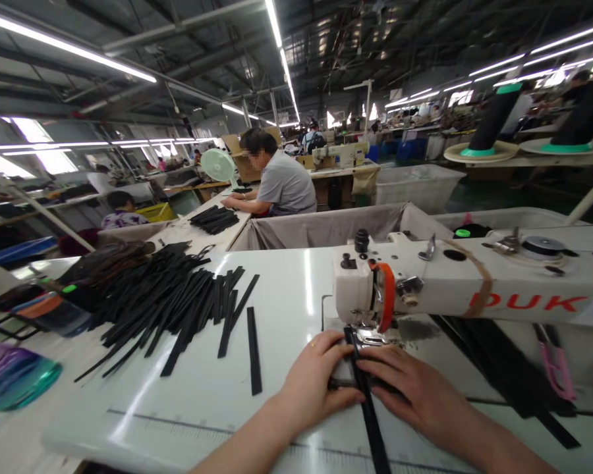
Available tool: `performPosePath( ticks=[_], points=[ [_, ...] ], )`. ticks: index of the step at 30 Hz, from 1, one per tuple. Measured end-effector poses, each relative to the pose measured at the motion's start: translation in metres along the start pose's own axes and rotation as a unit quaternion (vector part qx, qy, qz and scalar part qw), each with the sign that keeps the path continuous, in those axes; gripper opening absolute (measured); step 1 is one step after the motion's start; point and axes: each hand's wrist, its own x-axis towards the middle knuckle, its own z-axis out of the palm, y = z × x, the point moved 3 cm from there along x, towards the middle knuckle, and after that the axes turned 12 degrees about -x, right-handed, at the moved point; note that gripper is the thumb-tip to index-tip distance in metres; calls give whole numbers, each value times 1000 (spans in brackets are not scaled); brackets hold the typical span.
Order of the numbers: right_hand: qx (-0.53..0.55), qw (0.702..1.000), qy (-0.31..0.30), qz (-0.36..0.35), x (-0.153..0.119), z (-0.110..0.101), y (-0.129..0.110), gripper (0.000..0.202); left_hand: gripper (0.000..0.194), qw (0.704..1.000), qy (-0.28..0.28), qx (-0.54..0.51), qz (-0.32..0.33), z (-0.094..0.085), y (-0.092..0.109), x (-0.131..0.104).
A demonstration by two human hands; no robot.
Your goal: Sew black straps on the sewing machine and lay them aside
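A long black fabric strip [370, 421] runs from the table's front edge up under the needle area of a white sewing machine [405, 276]. On its left side, my left hand [316, 375] grips the strip, with fingertips near the presser foot and the thumb lower down. My right hand [410, 382] holds the strip from the right, its fingers bent over the edge just below the metal presser foot [373, 338]. Both hands rest close to the machine bed, and the strip's far end is partly hidden under the machine head.
A heap of black strips [178, 303] covers the table's left, with one loose strip [254, 352] nearby. More black pieces [504, 362] and pink-handled snips [556, 365] lie under the machine arm. A purple-teal container [17, 375] stands far left. A co-worker [284, 174] sits ahead.
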Motion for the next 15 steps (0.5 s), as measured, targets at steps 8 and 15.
performPosePath(
  ticks=[8,15],
  points=[
    [-29,999,23,-31,0,2,-1,32,76,999,-54,4,6,1,-4,-3],
    [-39,998,39,-28,-2,5,-1,33,72,998,-57,25,19,0,-1,-1]
  ],
)
